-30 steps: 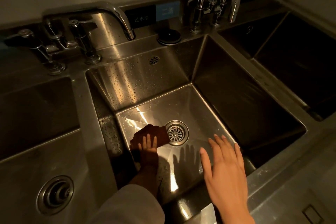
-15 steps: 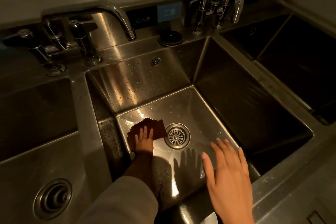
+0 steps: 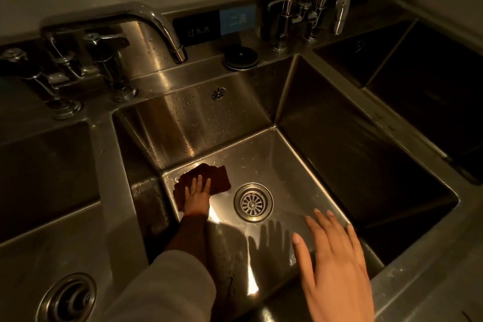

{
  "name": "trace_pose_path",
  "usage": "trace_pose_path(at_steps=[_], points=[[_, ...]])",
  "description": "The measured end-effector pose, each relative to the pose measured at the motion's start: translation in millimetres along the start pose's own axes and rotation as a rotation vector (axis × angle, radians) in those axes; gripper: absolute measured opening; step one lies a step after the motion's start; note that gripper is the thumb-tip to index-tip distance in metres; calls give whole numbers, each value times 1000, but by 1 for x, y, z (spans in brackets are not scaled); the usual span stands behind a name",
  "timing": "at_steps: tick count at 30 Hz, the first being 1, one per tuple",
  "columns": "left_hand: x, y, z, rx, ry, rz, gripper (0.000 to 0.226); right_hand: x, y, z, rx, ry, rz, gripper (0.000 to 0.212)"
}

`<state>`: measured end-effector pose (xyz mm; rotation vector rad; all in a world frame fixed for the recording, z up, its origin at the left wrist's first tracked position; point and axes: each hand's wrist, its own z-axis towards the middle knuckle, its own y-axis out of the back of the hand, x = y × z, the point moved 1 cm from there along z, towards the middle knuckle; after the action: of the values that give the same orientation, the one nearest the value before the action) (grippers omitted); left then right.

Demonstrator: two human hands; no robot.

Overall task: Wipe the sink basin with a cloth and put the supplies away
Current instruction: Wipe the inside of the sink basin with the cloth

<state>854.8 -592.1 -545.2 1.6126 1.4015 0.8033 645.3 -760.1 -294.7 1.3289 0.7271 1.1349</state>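
Cloth point(image 3: 206, 180), dark brown, folded, flat

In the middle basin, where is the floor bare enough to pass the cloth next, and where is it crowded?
Bare: the floor between the drain and the basin's right wall, and the strip behind the drain. Crowded: the left corner, where the left hand presses the cloth; the right hand hovers over the near edge.

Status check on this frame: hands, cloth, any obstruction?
Left hand flat on cloth, basin floor, left of drain. Right hand open, holding nothing. Nothing blocking.
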Motion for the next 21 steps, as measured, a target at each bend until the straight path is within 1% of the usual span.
trace_pose_path(at_steps=[8,17,21], points=[[7,4,16,-14,11,-24,62,0,0,2,16,3,3,74],[16,11,26,-31,15,-41,58,1,1,2,20,18,-68,75],[15,11,25,-68,21,-25,57,0,2,1,46,5,-58,72]])
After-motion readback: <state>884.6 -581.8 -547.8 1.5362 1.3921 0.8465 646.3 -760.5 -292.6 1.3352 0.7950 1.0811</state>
